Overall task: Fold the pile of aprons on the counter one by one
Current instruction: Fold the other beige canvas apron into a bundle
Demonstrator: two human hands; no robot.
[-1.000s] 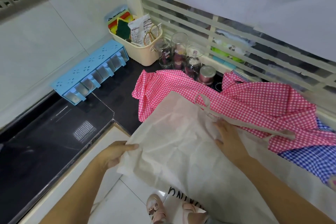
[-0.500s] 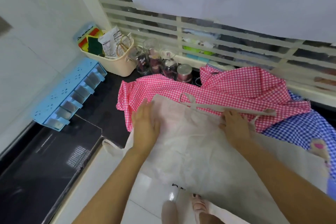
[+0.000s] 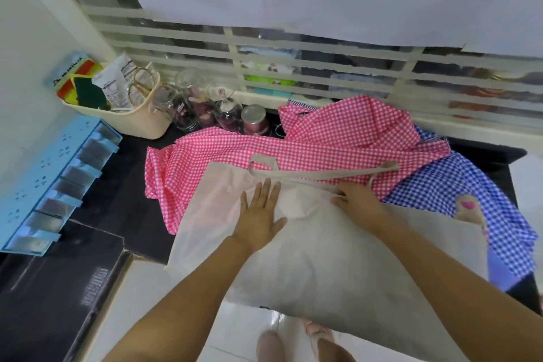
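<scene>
A beige apron (image 3: 317,250) lies spread on top of the pile and hangs over the counter's front edge. Its straps (image 3: 323,175) stretch across the top. My left hand (image 3: 260,211) rests flat on it, palm down, fingers spread. My right hand (image 3: 357,200) presses on the cloth just below the strap, fingers curled; whether it pinches the fabric I cannot tell. Under the beige apron lie a pink checked apron (image 3: 308,141) and, to the right, a blue checked apron (image 3: 464,194).
Several glass jars (image 3: 202,106) and a cream basket (image 3: 129,114) of sponges and packets stand at the back left. A blue spice rack (image 3: 53,182) lines the left wall beside a black cooktop (image 3: 53,282). A slatted window (image 3: 293,62) runs behind. My feet (image 3: 293,344) show below.
My left hand has gone from the apron's left hanging edge up onto the middle of the cloth and now lies flat nearer the right hand. The view has shifted right.
</scene>
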